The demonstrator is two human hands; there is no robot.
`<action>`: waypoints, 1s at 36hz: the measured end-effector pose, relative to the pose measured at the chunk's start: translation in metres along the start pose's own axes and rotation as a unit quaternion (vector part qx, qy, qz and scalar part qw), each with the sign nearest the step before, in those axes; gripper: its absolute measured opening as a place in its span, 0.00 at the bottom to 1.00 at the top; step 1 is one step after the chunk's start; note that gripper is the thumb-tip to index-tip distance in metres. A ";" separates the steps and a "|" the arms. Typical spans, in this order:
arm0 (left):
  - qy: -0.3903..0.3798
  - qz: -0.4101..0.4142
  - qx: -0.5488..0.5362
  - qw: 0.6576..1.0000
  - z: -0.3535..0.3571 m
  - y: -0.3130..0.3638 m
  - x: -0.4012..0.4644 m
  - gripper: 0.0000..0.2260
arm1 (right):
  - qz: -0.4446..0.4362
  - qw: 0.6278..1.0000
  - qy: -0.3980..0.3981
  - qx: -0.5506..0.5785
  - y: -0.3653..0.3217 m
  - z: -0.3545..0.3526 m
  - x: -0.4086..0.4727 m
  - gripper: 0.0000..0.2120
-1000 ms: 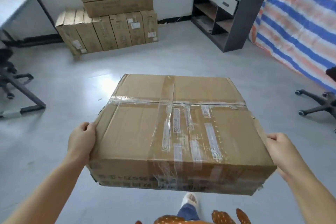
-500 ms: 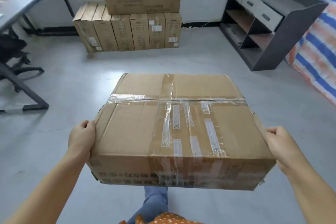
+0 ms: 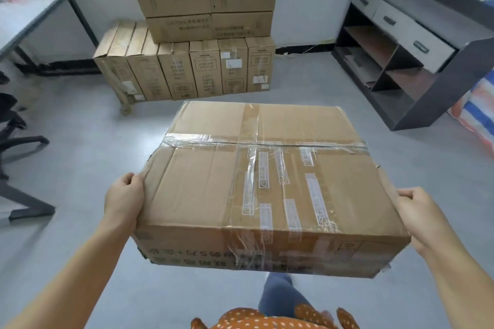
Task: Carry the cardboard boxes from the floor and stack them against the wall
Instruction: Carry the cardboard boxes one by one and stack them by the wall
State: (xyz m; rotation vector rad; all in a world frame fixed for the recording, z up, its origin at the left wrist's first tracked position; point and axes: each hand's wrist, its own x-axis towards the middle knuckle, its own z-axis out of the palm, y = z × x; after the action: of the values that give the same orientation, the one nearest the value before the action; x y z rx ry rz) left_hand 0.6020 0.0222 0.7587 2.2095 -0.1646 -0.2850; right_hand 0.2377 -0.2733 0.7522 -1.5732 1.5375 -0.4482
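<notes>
A large flat cardboard box [image 3: 267,189], sealed with clear tape and small labels, is held level in front of me above the floor. My left hand [image 3: 123,197] grips its left side, fingers curled under the edge. My right hand [image 3: 419,214] grips its right side the same way. Ahead against the white wall stands the stack of cardboard boxes [image 3: 197,35]: a row of several upright boxes on the floor with larger boxes lying on top of them.
A dark shelf unit with grey drawers [image 3: 411,45] stands at the right wall. A striped tarp [image 3: 478,112] hangs at the far right. A grey table [image 3: 32,16] and an office chair base [image 3: 16,141] are on the left. Grey floor lies between me and the stack.
The stack against the wall has come closer and shifted toward the middle of the view as I walk forward. Both hands keep the same grip on the box.
</notes>
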 end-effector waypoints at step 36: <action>0.104 0.008 -0.043 0.994 0.245 0.305 0.610 0.15 | -0.111 0.992 -0.060 0.030 -0.471 0.229 0.599 0.34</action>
State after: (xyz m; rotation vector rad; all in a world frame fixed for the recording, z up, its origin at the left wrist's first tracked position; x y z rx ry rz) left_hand 1.1211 -0.4828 0.7676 2.1358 -0.0558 -0.0512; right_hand 0.8095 -0.8240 0.8019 -1.7016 1.2532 -0.5087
